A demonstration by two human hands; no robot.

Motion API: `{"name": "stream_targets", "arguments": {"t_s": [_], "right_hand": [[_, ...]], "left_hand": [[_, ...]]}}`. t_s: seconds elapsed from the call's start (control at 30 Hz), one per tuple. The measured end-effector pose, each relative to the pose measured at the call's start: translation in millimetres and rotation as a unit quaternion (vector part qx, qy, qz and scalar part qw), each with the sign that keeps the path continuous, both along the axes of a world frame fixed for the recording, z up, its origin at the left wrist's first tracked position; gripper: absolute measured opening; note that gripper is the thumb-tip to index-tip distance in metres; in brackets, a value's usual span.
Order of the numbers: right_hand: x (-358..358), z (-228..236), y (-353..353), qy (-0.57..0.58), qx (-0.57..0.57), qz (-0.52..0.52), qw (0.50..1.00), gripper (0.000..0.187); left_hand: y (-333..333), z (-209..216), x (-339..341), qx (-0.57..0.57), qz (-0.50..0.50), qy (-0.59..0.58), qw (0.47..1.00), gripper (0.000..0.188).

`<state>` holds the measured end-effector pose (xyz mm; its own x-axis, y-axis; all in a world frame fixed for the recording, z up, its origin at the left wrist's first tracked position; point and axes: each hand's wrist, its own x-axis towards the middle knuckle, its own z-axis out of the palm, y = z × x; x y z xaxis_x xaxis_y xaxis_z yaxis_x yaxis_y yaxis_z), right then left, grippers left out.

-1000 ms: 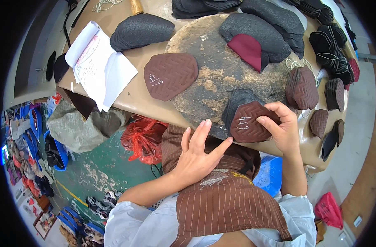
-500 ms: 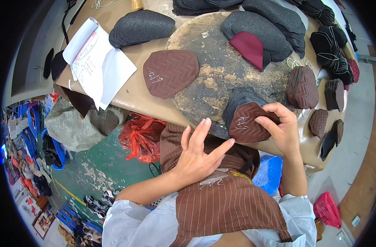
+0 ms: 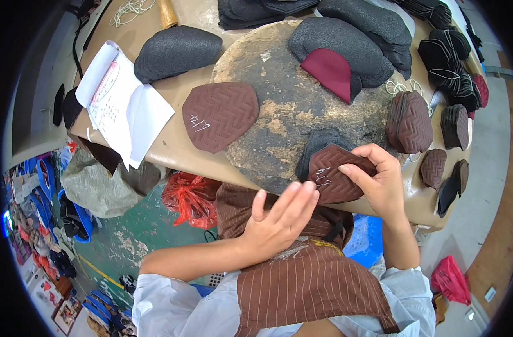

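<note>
Between the thumb and fingers of my right hand (image 3: pixel 379 178) is a brown quilted fabric piece (image 3: pixel 336 188) with white handwritten marks. The piece is tilted over the near edge of a round worn board (image 3: pixel 262 135). My left hand (image 3: pixel 281 219) has its fingers stretched out, tips by the piece's left edge; whether they touch it I cannot tell. Partly behind the held piece lie dark grey pieces (image 3: pixel 312 149). A larger brown quilted piece (image 3: pixel 220 115), also marked in white, rests at the board's left side.
Dark grey padded stacks (image 3: pixel 177 53) and a maroon piece (image 3: pixel 328 73) lie farther back. Bundled brown quilted pieces (image 3: pixel 411 123) stand on the right. White papers (image 3: pixel 124 106) are at the left, a wooden handle (image 3: pixel 166 14) behind. A red plastic bag (image 3: pixel 190 196) hangs below the table edge.
My left hand's fingers have drawn closer together and moved right, up to the held piece. My right hand keeps its grip. The whole view has shifted slightly.
</note>
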<state>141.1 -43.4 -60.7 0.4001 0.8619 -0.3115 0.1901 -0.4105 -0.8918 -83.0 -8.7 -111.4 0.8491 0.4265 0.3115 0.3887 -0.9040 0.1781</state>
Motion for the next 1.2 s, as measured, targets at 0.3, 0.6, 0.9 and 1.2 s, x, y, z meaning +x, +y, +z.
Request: {"name": "stream_targets", "arguments": {"t_s": [0.3, 0.6, 0.9, 1.2], "right_hand": [[-15.0, 27.9, -25.1, -0.279, 0.098, 0.078, 0.952, 0.025], [2.9, 10.1, -23.0, -0.278, 0.208, 0.025, 0.938, 0.018], [49.8, 30.1, -32.5, -0.288, 0.173, -0.011, 0.942, 0.033], [119.2, 36.3, -8.7, -0.396, -0.007, -0.006, 0.918, 0.055]], "left_hand": [[31.5, 23.9, 28.1, -0.118, -0.089, 0.039, 0.988, 0.047], [59.0, 39.8, 40.4, -0.309, -0.026, -0.147, 0.939, 0.047], [92.9, 61.4, 30.6, -0.512, 0.126, -0.363, 0.768, 0.047], [83.1, 54.9, 1.2, -0.134, 0.110, -0.119, 0.978, 0.047]]}}
